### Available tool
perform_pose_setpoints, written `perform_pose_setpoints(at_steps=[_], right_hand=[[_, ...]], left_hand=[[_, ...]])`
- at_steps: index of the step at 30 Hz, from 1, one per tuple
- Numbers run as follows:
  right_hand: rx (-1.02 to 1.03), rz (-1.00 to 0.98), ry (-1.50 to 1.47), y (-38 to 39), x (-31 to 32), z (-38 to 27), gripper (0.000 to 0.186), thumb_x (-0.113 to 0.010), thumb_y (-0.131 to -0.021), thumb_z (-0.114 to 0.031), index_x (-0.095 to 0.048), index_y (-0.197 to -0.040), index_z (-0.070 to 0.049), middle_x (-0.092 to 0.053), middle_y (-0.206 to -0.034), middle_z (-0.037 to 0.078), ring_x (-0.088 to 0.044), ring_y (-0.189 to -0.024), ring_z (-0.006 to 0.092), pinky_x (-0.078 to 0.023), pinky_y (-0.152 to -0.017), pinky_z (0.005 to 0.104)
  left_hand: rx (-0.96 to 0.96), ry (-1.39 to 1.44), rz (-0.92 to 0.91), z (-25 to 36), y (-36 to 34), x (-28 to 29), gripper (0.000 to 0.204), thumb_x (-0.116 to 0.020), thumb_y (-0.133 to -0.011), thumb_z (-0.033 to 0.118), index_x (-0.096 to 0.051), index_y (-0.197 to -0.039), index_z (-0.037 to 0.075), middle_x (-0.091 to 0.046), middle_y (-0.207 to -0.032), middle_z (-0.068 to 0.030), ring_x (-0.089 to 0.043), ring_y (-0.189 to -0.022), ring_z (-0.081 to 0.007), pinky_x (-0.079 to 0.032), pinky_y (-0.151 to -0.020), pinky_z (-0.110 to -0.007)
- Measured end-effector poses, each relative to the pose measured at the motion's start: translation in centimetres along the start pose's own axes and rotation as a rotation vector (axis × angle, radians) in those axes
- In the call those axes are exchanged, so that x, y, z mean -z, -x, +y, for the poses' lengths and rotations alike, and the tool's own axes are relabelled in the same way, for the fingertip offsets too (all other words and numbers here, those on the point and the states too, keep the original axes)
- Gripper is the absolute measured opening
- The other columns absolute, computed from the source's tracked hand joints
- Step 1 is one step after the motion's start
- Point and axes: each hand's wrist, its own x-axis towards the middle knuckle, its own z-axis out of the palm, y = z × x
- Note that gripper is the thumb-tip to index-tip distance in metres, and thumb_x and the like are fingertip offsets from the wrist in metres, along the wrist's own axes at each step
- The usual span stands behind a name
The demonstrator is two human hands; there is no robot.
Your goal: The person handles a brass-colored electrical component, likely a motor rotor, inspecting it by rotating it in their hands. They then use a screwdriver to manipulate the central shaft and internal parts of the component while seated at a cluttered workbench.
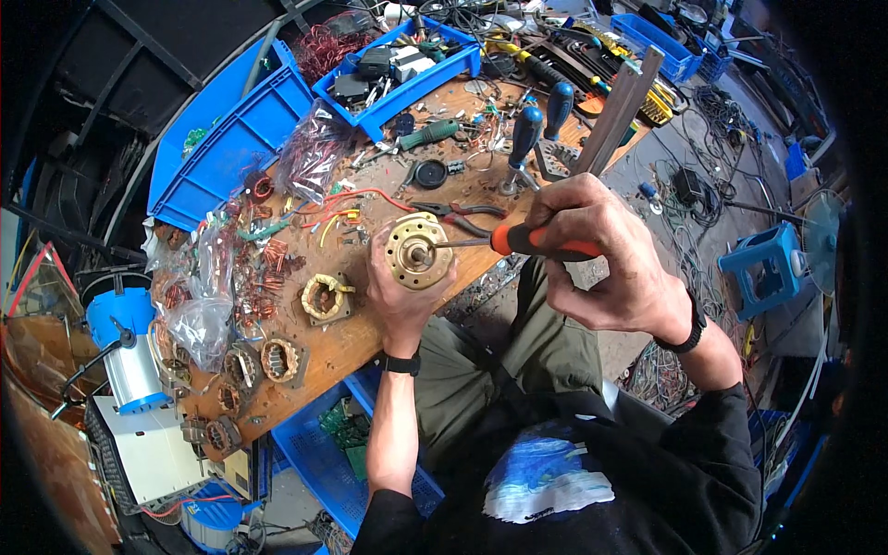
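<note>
The left hand [402, 310] clasps a round brass-coloured part [413, 266] — underside hidden in the palm. Right of the part, the right hand [615, 264] closes around an orange-black screwdriver [548, 244], its tip at the part's face, exact contact unclear. Beyond the part lie pliers [450, 215]; farther, 2 blue-handled tools [526, 132] — lower ends indistinct.
</note>
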Motion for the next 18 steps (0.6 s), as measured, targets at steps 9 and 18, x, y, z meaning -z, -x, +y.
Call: perform_pose_setpoints(at_steps=[9,18], right_hand=[[-0.016,0.011,0.001,0.3,0.0,0.2,0.053,-0.076,-0.074,0.008,-0.059,-0.123,-0.004,-0.063,-0.121,0.018,-0.070,-0.108,0.0373,-0.059,-0.088,0.0437],[-0.132,0.097,-0.040,1.8,-0.1,1.1,0.051,-0.077,-0.075,0.010,-0.059,-0.120,-0.004,-0.065,-0.119,0.016,-0.070,-0.107,0.0336,-0.059,-0.091,0.0429]], left_hand=[[-0.011,0.017,0.019,-0.5,0.3,-0.3,0.115,-0.105,-0.067,0.028,-0.039,-0.154,-0.006,-0.064,-0.141,-0.0232,-0.069,-0.125,-0.0364,-0.056,-0.108,-0.046],[-0.004,0.004,0.026,-0.2,0.1,-0.3,0.112,-0.105,-0.066,0.030,-0.043,-0.152,-0.007,-0.066,-0.138,-0.0231,-0.069,-0.124,-0.0365,-0.055,-0.109,-0.047]])
